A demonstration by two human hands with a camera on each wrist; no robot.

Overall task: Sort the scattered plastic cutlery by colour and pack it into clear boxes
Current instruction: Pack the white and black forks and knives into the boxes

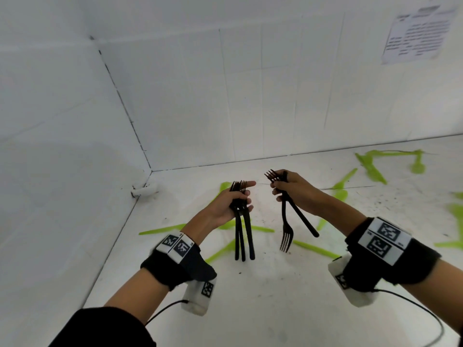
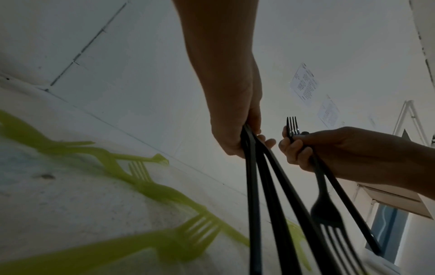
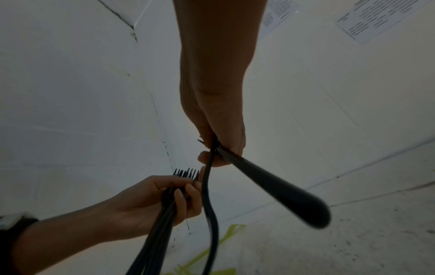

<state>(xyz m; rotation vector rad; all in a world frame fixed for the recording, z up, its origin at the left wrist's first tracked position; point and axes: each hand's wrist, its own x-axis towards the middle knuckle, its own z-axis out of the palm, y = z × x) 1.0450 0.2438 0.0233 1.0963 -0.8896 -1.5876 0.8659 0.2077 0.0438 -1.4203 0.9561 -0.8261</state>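
Note:
My left hand (image 1: pixel 233 204) grips a bundle of black forks (image 1: pixel 242 234), tines up and handles hanging down; the same bundle of black forks (image 2: pixel 263 195) shows in the left wrist view. My right hand (image 1: pixel 288 189) holds two black forks (image 1: pixel 290 216) crossed: one with tines up by the fingers, one (image 1: pixel 286 240) with tines pointing down. Both hands hover close together above the white table (image 1: pixel 275 296). Green cutlery (image 1: pixel 313 247) lies scattered on the table under and around them. No clear box is in view.
White tiled walls (image 1: pixel 200 96) close the table at the back and left, meeting in a corner. More green pieces (image 1: pixel 370 169) lie at the far right. A printed sheet (image 1: pixel 418 33) hangs on the wall. Wrist cables (image 1: pixel 413 306) trail over the near table.

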